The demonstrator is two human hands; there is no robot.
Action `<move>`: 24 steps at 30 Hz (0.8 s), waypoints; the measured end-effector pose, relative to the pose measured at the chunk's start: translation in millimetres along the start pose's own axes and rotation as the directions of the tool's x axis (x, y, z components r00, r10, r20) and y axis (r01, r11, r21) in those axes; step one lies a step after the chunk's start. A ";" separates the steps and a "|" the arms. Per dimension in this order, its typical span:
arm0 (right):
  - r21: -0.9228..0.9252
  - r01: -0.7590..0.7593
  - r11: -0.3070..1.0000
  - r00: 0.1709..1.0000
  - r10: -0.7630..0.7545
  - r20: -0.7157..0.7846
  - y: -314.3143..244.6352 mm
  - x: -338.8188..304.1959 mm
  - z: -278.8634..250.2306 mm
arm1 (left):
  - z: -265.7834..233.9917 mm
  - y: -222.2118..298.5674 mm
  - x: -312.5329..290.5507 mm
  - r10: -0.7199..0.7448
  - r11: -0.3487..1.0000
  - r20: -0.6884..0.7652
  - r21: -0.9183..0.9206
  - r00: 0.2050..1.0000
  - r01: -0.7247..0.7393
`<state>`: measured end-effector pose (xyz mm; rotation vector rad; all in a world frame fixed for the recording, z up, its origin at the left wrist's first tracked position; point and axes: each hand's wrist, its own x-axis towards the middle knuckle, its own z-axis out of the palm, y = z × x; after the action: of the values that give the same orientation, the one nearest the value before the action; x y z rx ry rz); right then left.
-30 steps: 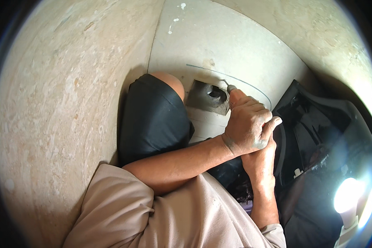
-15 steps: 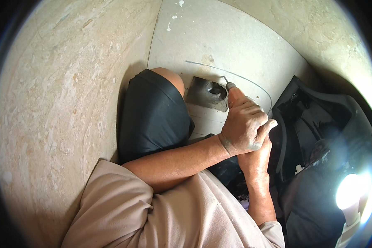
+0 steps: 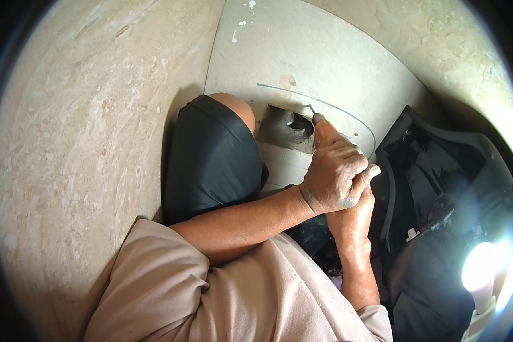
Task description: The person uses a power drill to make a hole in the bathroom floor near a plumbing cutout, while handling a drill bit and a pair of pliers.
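My left hand (image 3: pixel 337 174) is closed, its dusty back up and its thumb toward the right. Under it, my right hand (image 3: pixel 352 206) is mostly hidden, its forearm rising from below. Between them they grip a thin metal tool with a bent tip (image 3: pixel 313 110); the hands cover its handle, and I cannot tell how they share it. The tip rests at or just over the upper right corner of a dark square recess (image 3: pixel 276 130) in the pale floor tile (image 3: pixel 279 51). Inside the recess is a round drain hole (image 3: pixel 297 124).
A curved dark line (image 3: pixel 325 102) is drawn on the tile around the recess. My bent left knee (image 3: pixel 228 108) is close to its left. Stone-patterned walls (image 3: pixel 91 142) enclose the corner. At right lie a black plastic-looking item (image 3: pixel 422 165) and a bright lamp (image 3: pixel 480 268).
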<state>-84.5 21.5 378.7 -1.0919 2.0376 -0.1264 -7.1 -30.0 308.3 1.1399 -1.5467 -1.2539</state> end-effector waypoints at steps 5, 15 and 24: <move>0.005 -0.025 1.000 0.999 0.025 0.021 1.8 -0.8 0.5 | 0.6 -0.2 -1.3 -0.005 1.000 -0.005 -0.012 1.000 0.005; 0.030 -0.058 0.998 0.998 0.058 0.013 6.1 -4.7 5.4 | 0.6 -2.3 -5.1 -0.012 0.999 -0.014 -0.047 1.000 0.011; -0.070 -0.041 0.997 0.999 0.043 0.026 10.6 -14.2 10.5 | -6.4 1.4 -10.5 0.079 0.997 0.000 0.000 0.997 -0.079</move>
<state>-79.9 41.3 375.7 -1.0868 2.0523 -0.0194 1.4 -21.2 310.2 1.0687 -1.5766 -1.2014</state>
